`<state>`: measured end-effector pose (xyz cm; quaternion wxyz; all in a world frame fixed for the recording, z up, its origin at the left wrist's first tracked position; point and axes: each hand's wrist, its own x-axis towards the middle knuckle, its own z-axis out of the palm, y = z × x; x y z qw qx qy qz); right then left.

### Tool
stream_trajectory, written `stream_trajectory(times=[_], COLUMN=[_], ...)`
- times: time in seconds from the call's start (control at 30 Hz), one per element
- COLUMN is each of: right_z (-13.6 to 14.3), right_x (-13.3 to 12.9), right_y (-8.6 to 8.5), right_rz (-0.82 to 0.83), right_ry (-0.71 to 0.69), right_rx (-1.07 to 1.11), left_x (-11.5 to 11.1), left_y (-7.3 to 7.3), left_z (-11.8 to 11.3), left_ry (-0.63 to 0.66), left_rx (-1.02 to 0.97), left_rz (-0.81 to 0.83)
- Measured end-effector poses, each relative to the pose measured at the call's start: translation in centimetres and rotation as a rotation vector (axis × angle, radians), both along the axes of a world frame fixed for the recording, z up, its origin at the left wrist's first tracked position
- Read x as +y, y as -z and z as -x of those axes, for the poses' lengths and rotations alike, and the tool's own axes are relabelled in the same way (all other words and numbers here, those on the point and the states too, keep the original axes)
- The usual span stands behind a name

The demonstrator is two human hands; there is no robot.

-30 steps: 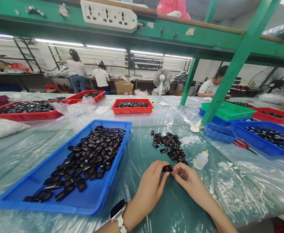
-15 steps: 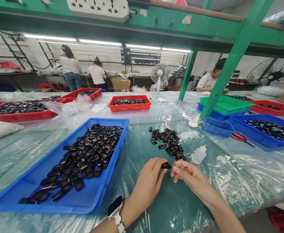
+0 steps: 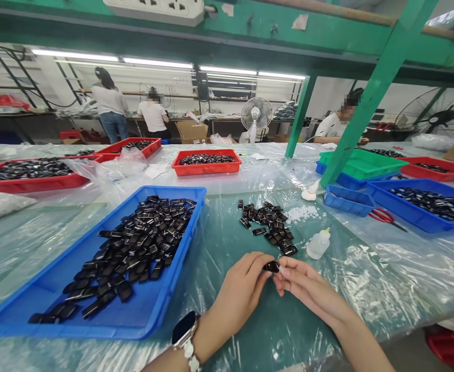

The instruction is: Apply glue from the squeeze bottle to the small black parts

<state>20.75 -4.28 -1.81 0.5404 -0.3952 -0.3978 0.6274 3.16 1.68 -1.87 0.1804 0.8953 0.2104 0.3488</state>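
My left hand [image 3: 242,281], with a watch at the wrist, is closed on a small glossy black part [image 3: 272,266] held just above the table. My right hand [image 3: 304,284] is pinched at the right end of that part. A tiny whitish piece shows between its fingertips, mostly hidden by them. Just beyond my hands lies a loose pile of similar black parts [image 3: 269,222]. Small white pieces [image 3: 302,213] are scattered beside the pile. A translucent squeeze bottle [image 3: 318,245] with a yellowish tip stands to the right of the pile.
On my left a large blue tray [image 3: 95,330] holds many black parts. Red trays [image 3: 207,169] stand farther back. To the right are a small blue bin [image 3: 349,204], red-handled scissors [image 3: 384,217] and a green post [image 3: 361,103]. Co-workers are in the background.
My right hand has moved left, bringing the whitish piece from a small gap away to the end of the black part. My left hand has shifted slightly right with the part.
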Motion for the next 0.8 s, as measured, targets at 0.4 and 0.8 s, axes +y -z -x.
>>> stream_trajectory(times=[0.4, 0.8], right_z=[0.6, -8.1], right_x=[-0.9, -3.8], right_y=[0.1, 0.1], right_rz=[-0.012, -0.107], right_ry=[0.035, 1.072], right_rx=[0.012, -0.603], left_x=[-0.2, 0.7], left_y=[-0.3, -9.2], left_z=[0.2, 7.6], left_ry=[0.014, -0.918], left_rx=[0.049, 0.040], left_rz=[-0.356, -0.797])
